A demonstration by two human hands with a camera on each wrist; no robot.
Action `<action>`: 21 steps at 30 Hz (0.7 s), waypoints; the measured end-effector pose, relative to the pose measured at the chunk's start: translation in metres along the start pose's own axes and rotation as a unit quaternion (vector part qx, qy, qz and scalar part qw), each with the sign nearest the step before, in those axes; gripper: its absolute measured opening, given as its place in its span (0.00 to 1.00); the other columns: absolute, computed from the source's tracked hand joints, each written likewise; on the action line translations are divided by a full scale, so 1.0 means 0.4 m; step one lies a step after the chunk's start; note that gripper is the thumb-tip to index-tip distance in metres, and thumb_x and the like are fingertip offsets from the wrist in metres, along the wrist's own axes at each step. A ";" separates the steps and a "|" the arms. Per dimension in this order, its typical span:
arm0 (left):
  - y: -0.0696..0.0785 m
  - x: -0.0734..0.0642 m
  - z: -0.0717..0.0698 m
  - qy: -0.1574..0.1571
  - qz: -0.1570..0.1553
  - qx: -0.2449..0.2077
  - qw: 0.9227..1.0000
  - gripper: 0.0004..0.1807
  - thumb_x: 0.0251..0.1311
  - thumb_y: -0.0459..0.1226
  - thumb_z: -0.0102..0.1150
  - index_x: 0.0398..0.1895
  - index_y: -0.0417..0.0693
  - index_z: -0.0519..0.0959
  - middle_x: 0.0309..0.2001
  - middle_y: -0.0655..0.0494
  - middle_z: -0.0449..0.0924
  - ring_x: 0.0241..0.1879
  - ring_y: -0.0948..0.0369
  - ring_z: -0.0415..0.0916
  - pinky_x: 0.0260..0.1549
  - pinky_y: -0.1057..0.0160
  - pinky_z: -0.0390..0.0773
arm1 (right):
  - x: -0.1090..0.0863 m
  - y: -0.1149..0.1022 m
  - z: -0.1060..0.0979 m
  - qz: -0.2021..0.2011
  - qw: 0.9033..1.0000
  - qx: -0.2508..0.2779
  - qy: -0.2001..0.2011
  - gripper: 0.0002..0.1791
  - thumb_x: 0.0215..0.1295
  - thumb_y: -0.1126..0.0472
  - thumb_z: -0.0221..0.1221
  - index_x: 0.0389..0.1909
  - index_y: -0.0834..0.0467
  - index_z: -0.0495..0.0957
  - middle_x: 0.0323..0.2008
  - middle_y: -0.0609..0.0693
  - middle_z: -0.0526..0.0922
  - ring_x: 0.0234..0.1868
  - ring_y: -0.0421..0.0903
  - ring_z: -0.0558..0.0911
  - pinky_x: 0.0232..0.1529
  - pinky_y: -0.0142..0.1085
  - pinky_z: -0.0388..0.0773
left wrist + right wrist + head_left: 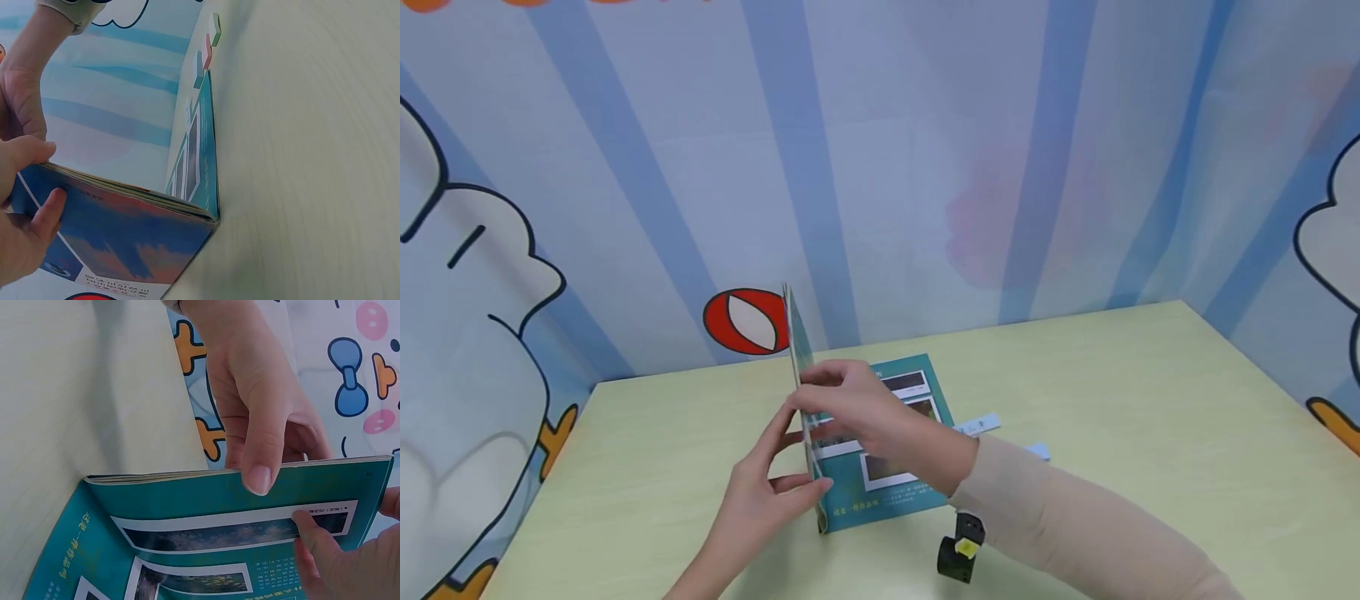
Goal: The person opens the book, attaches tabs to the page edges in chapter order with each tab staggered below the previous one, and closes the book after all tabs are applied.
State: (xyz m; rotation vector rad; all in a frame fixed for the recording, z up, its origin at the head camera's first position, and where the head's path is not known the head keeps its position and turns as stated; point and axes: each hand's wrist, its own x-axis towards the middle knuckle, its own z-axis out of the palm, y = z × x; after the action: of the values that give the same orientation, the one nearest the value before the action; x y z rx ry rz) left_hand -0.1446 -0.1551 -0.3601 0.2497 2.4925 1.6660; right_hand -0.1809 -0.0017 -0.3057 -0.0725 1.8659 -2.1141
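A book with teal pages (895, 504) printed with photos lies partly flat on the table, its other half raised upright at the left. My left hand (767, 496) grips this raised half, thumb (259, 478) on the inner page and fingers on the blue and pink cover (125, 231). Opposite it, my right hand (868, 412) holds the raised half near its outer edge. In the right wrist view one right fingertip (303, 519) touches the page by a long photo. The digit behind that edge is mostly cut off by the frame.
Paper strips lie right of the book: a white one (977, 423) with handwriting and a light blue one (1039, 451). The left wrist view shows a pink strip (207, 51) and a green strip (215, 29). A cartoon-printed cloth wall (910, 208) stands behind the table (1150, 417).
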 end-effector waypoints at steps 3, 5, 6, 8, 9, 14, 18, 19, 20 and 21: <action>-0.002 0.006 0.013 0.000 0.005 0.002 1.000 0.51 0.47 0.34 0.70 0.71 0.71 0.52 0.67 0.56 0.60 0.57 0.52 0.69 0.41 0.61 0.79 | -0.004 0.003 -0.018 0.000 1.000 0.007 -0.002 0.21 0.55 0.63 0.62 0.50 0.64 0.73 0.44 0.55 0.76 0.46 0.53 0.77 0.42 0.45 0.80; -0.003 0.010 0.022 -0.002 0.010 0.005 1.000 0.51 0.47 0.33 0.71 0.71 0.71 0.53 0.66 0.56 0.61 0.57 0.53 0.69 0.41 0.62 0.79 | -0.006 0.007 -0.029 -0.001 1.000 0.010 -0.003 0.21 0.56 0.63 0.61 0.51 0.64 0.73 0.44 0.56 0.76 0.45 0.52 0.78 0.42 0.45 0.80; -0.003 0.013 0.027 -0.003 0.013 0.006 1.000 0.51 0.47 0.33 0.71 0.71 0.70 0.53 0.66 0.56 0.62 0.57 0.53 0.69 0.41 0.62 0.79 | -0.007 0.009 -0.035 -0.002 1.000 0.010 -0.003 0.21 0.56 0.63 0.61 0.51 0.65 0.73 0.45 0.56 0.76 0.45 0.52 0.78 0.42 0.45 0.79; -0.003 0.017 0.037 -0.007 0.021 0.009 1.000 0.51 0.47 0.32 0.70 0.71 0.69 0.53 0.65 0.55 0.62 0.58 0.53 0.68 0.41 0.62 0.79 | -0.010 0.013 -0.047 -0.004 1.000 0.010 -0.003 0.22 0.56 0.63 0.61 0.52 0.65 0.73 0.45 0.56 0.76 0.44 0.52 0.79 0.43 0.45 0.79; -0.003 0.019 0.041 -0.009 0.025 0.011 1.000 0.51 0.47 0.32 0.70 0.71 0.68 0.53 0.65 0.55 0.63 0.58 0.52 0.68 0.40 0.62 0.79 | -0.012 0.015 -0.053 -0.005 1.000 0.010 -0.003 0.22 0.56 0.62 0.61 0.52 0.65 0.72 0.46 0.56 0.76 0.44 0.52 0.79 0.43 0.45 0.79; -0.003 0.028 0.066 -0.025 0.044 0.014 0.999 0.50 0.48 0.31 0.69 0.71 0.68 0.53 0.64 0.52 0.63 0.57 0.50 0.67 0.39 0.62 0.80 | -0.021 0.024 -0.084 -0.007 1.000 0.015 -0.010 0.25 0.57 0.62 0.60 0.55 0.67 0.70 0.48 0.58 0.75 0.45 0.54 0.79 0.45 0.46 0.78; -0.003 0.031 0.083 -0.034 0.053 0.011 0.998 0.50 0.50 0.30 0.68 0.71 0.72 0.52 0.62 0.52 0.65 0.55 0.50 0.68 0.39 0.64 0.80 | -0.026 0.026 -0.103 -0.006 0.999 0.030 -0.015 0.25 0.58 0.63 0.59 0.56 0.68 0.69 0.50 0.60 0.74 0.47 0.55 0.78 0.46 0.47 0.78; -0.004 0.032 0.086 -0.036 0.057 0.010 0.998 0.50 0.50 0.30 0.68 0.70 0.73 0.52 0.62 0.52 0.65 0.54 0.50 0.69 0.39 0.65 0.79 | -0.027 0.027 -0.106 -0.004 0.999 0.030 -0.015 0.25 0.58 0.63 0.58 0.56 0.68 0.69 0.51 0.60 0.73 0.48 0.55 0.77 0.46 0.47 0.78; -0.004 0.033 0.090 -0.038 0.061 0.011 0.997 0.50 0.50 0.31 0.67 0.70 0.74 0.52 0.61 0.51 0.66 0.54 0.50 0.69 0.39 0.65 0.79 | -0.027 0.028 -0.110 -0.003 0.999 0.031 -0.013 0.25 0.58 0.63 0.59 0.56 0.68 0.69 0.51 0.60 0.73 0.48 0.55 0.76 0.46 0.47 0.77; -0.005 0.034 0.093 -0.041 0.066 0.012 0.997 0.50 0.51 0.31 0.67 0.70 0.76 0.51 0.61 0.50 0.66 0.54 0.50 0.69 0.40 0.65 0.79 | -0.028 0.029 -0.113 -0.002 0.999 0.032 -0.013 0.25 0.58 0.63 0.58 0.56 0.68 0.69 0.51 0.60 0.73 0.48 0.55 0.76 0.47 0.47 0.77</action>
State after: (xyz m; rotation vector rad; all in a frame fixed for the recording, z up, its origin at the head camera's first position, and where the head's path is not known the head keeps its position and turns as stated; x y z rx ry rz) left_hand -0.1507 -0.1194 -0.3763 0.4859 2.4865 1.6381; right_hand -0.1791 0.0434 -0.3215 -0.0873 1.7837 -2.1626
